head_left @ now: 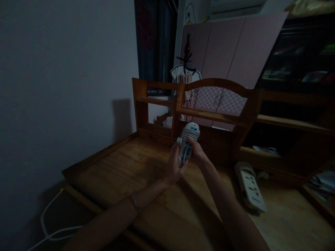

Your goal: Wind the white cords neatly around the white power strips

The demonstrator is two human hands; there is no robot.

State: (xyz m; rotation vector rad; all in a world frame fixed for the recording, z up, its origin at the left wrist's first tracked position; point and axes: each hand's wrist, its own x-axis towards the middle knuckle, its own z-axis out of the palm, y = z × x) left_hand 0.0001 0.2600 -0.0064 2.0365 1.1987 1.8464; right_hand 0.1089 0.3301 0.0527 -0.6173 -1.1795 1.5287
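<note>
Both my hands hold a white power strip [194, 127] above the wooden desk. Its grey-white cord [190, 134] is coiled several times around its upper part, and blue markings show on its face. My left hand [175, 166] wraps the lower end from the left, close to a round pale part that may be the plug. My right hand [196, 150] grips the right side, with the thumb against the coils. A second white power strip [251, 190] lies on the desk to the right, with cord wound around its far end.
The wooden desk [117, 167] has a shelf unit [214, 116] along its back. A plain wall [78, 87] stands on the left. A white cable [45, 226] hangs at the lower left. Behind are a pink wardrobe [225, 52] and clothes on a stand [187, 48].
</note>
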